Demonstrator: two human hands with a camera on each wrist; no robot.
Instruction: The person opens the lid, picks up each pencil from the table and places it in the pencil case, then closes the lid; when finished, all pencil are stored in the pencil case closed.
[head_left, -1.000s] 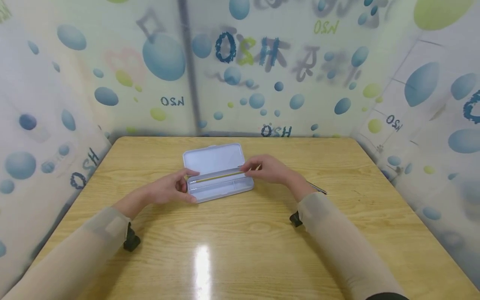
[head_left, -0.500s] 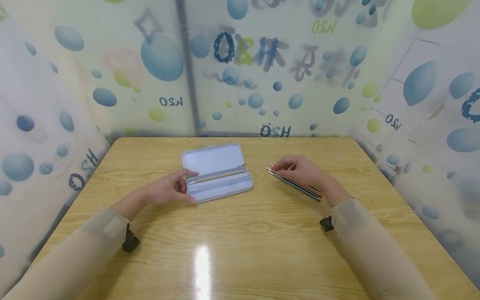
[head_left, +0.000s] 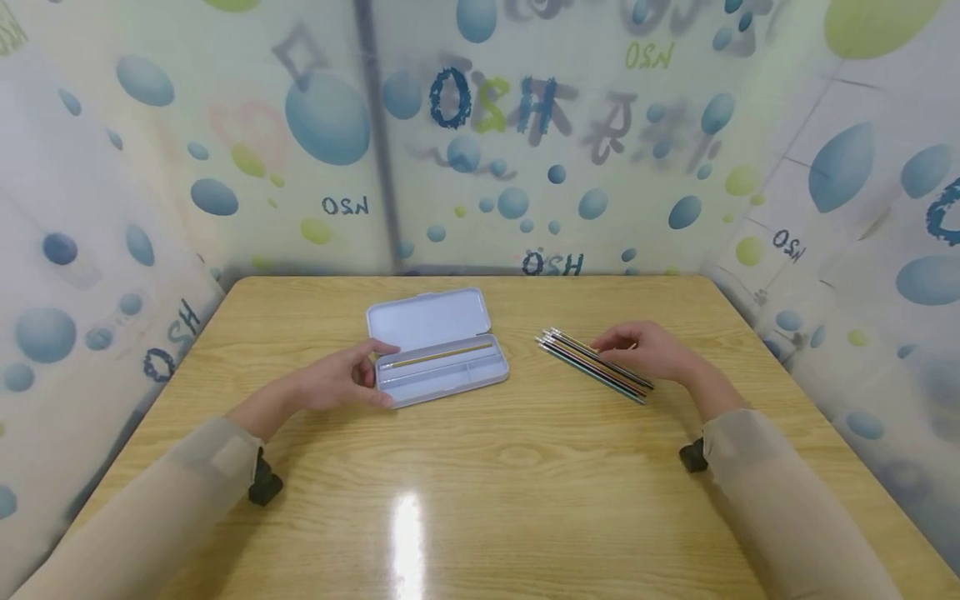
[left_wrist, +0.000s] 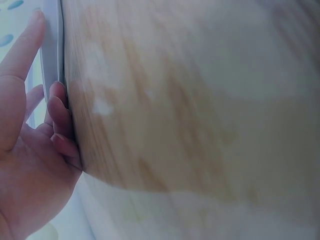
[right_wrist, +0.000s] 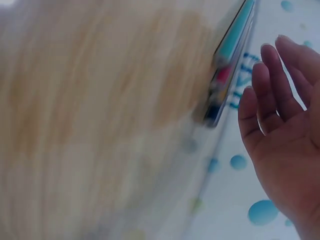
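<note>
A pale blue pencil case lies with its lid up on the table, one yellow pencil in its rear part. My left hand grips the case's left end, thumb at the front edge and index finger near the hinge; the left wrist view shows this hand against the case's side. To the right, several dark and teal pencils lie side by side at a slant. Just beyond their right side is my right hand, fingers loosely bent and holding nothing. In the right wrist view, the hand is apart from the pencils.
The wooden table stands against a patterned back wall, with similar walls on both sides. A stretch of tabletop separates the case from the pencils.
My right hand has let go of the yellow pencil inside the case and moved right, past the near end of the loose pencils to their far side. The left hand has stayed on the case.
</note>
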